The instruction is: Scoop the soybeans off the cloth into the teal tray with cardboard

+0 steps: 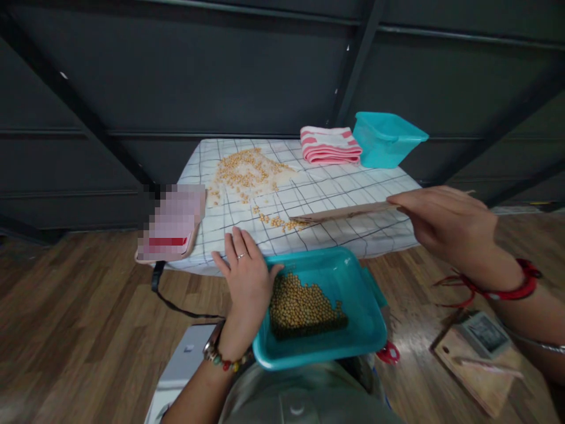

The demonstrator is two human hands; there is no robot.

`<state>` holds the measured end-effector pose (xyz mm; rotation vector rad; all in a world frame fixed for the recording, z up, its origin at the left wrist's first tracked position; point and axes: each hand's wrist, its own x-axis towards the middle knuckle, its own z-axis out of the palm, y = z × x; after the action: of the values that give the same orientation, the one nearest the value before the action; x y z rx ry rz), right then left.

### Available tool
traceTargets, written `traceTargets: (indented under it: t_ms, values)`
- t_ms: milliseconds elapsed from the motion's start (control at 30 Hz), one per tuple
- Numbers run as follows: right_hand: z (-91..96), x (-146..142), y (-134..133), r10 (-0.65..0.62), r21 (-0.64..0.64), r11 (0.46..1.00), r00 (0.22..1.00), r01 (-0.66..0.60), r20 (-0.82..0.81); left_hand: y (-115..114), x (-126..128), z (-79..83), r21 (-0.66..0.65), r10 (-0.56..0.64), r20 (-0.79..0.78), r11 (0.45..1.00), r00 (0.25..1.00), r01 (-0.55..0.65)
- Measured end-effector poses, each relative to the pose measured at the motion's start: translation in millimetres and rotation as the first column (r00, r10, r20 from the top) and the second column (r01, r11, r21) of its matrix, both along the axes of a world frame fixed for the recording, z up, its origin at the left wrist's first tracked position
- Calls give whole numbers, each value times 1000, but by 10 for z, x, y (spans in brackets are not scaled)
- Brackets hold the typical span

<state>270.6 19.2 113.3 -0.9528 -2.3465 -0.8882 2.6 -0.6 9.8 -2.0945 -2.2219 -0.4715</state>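
Observation:
My left hand rests on the left rim of a teal tray that sits on my lap against the table's front edge; its fingers lie over the rim, gripping it. The tray holds a heap of yellow beans. My right hand pinches one end of a long flat wooden strip, whose far tip touches a small cluster of beans on the checked tablecloth. A larger scatter of beans lies at the cloth's far left.
A folded red-and-white striped towel and a teal plastic box sit at the table's back right. A blurred pink object lies on the left edge. A wooden board with a small device lies on the floor at right.

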Motion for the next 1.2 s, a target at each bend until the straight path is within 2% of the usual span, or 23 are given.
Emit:
traceTargets:
  t_ms: [133, 433, 700, 1033, 1200]
  values:
    - [11, -9, 36, -22, 40, 999, 999, 21, 29, 1, -1, 4, -3, -2, 13, 1000, 1000, 2]
    - [-11, -75, -3, 56, -75, 996, 997, -52, 54, -5, -4, 14, -15, -11, 16, 1000, 1000, 11]
    - [75, -130, -135, 75, -168, 983, 997, -69, 26, 3, -14, 0, -25, -9, 31, 1000, 999, 10]
    - [184, -167, -334, 117, -212, 971, 993, -110, 22, -22, -13, 43, -25, -27, 67, 999, 997, 28]
    - [214, -186, -460, 80, -234, 969, 997, -74, 15, -24, 2, 76, -48, -14, 62, 999, 998, 17]
